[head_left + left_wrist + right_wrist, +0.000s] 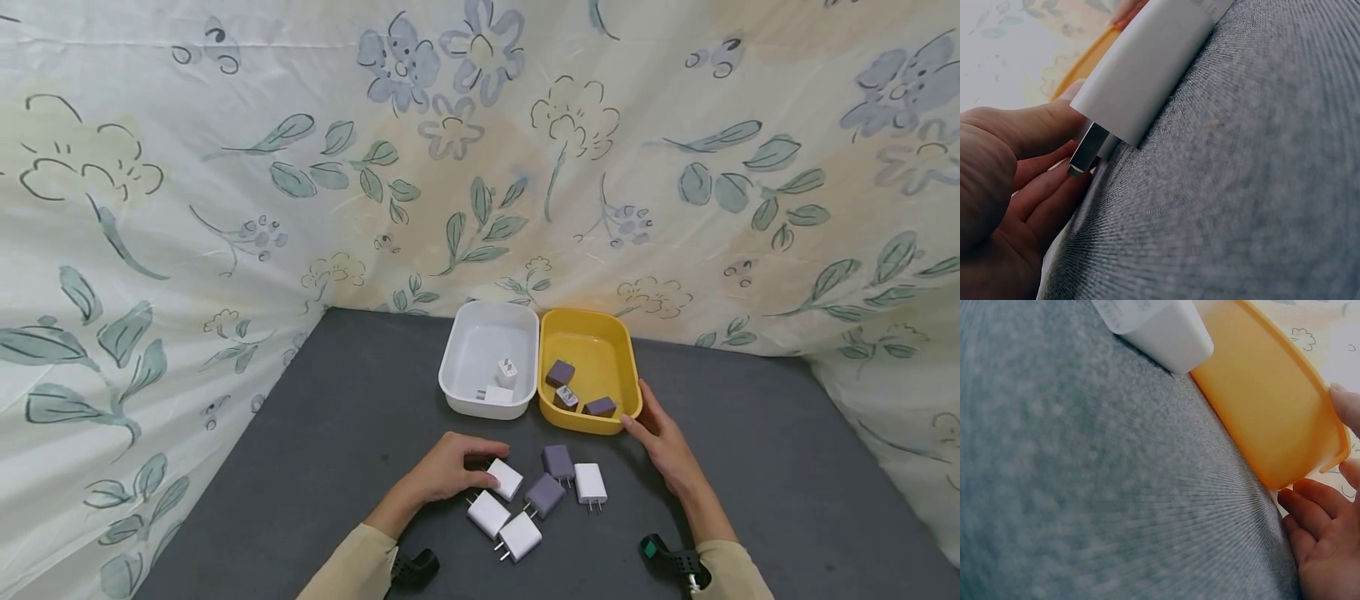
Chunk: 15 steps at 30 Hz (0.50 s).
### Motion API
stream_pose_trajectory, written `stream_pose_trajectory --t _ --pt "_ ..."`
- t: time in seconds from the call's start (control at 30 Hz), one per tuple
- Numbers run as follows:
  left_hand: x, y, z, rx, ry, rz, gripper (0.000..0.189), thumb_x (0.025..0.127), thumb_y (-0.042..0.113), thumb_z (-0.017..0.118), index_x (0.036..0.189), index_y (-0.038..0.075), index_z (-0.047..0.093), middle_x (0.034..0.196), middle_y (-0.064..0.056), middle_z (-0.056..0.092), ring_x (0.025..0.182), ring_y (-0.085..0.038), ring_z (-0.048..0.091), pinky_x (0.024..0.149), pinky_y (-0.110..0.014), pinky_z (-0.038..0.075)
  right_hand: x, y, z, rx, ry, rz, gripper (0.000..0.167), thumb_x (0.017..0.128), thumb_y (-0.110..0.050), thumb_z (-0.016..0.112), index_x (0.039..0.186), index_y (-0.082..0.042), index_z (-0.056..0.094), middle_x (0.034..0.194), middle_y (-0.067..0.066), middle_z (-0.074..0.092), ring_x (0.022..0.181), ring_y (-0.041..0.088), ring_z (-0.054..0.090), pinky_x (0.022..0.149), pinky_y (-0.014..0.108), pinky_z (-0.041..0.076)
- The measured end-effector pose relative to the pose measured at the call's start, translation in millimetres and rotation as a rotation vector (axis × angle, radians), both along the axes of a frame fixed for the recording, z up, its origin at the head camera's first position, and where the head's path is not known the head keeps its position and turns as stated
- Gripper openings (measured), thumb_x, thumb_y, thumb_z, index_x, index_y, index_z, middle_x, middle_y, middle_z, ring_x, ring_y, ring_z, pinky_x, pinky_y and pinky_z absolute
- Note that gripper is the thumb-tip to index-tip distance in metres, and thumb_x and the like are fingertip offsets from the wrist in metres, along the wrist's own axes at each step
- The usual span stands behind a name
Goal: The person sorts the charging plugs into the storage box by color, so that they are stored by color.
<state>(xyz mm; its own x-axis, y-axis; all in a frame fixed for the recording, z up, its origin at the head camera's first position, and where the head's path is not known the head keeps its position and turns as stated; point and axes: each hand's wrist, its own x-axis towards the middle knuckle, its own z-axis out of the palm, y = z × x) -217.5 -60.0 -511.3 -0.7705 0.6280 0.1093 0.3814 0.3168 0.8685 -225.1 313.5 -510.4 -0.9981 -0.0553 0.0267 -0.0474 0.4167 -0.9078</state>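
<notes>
My left hand pinches a white charger plug on the table between thumb and fingers. Close by lie two more white charger plugs, one beside it and another nearer me, prongs out. In the left wrist view a white plug partly covers the thumb tip. To the right are two purple charger plugs and one white plug. My right hand holds the near right corner of the yellow bin, thumb at its rim. Three purple plugs lie in this bin.
A white bin stands against the yellow bin's left side, holding two white plugs. The dark grey table ends at a floral cloth behind and at the sides. Black straps sit on the wrists.
</notes>
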Motion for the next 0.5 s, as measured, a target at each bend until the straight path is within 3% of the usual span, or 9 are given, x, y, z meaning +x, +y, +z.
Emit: stream_pose_trajectory --t 0.17,0.27,0.33,0.4,0.5 --pt "-0.9 -2.1 -1.8 0.0 0.0 -0.02 0.05 0.081 0.015 0.079 0.128 0.01 0.065 0.126 -0.004 0.068 0.116 -0.019 0.065 0.097 -0.024 0.053 0.1 -1.2 0.5 -0.002 -0.007 -0.006 0.083 0.099 -0.038 0.055 0.158 -0.023 -0.001 0.164 0.008 0.013 0.147 0.037 0.025 0.116 0.05 0.028" --pt "-1.3 -3.2 -2.3 0.01 0.001 -0.03 0.051 0.08 0.014 0.079 0.128 0.009 0.064 0.126 -0.005 0.068 0.116 -0.017 0.064 0.097 -0.021 0.052 -0.3 -1.4 0.5 -0.006 -0.004 -0.009 0.083 0.099 -0.038 0.055 0.158 -0.023 -0.001 0.164 0.009 0.014 0.147 0.037 0.026 0.115 0.055 0.025" --pt "-1.6 -3.1 -2.3 0.01 0.016 -0.034 0.05 0.08 0.015 0.079 0.128 0.009 0.065 0.125 -0.005 0.068 0.116 -0.015 0.064 0.096 -0.021 0.053 -0.3 -0.8 0.3 -0.005 0.002 -0.01 0.083 0.099 -0.038 0.055 0.158 -0.023 -0.001 0.164 0.01 0.015 0.147 0.037 0.026 0.117 0.047 0.03" --pt "-1.6 -2.7 -1.8 -0.001 0.032 -0.028 0.048 0.08 0.015 0.079 0.126 0.01 0.066 0.124 -0.004 0.069 0.115 -0.013 0.065 0.096 -0.021 0.053 0.0 -0.3 -0.2 -0.013 0.012 -0.007 0.082 0.099 -0.037 0.055 0.158 -0.022 0.0 0.164 0.01 0.015 0.146 0.038 0.027 0.114 0.028 0.037" --pt "0.0 -2.0 -2.8 -0.028 0.047 -0.008 0.046 0.08 0.017 0.079 0.124 0.013 0.068 0.122 0.0 0.07 0.112 -0.008 0.065 0.093 -0.019 0.053 1.5 0.3 -1.4 -0.031 0.019 0.007 0.082 0.099 -0.034 0.056 0.158 -0.02 0.001 0.164 0.011 0.015 0.146 0.038 0.026 0.098 0.002 0.034"
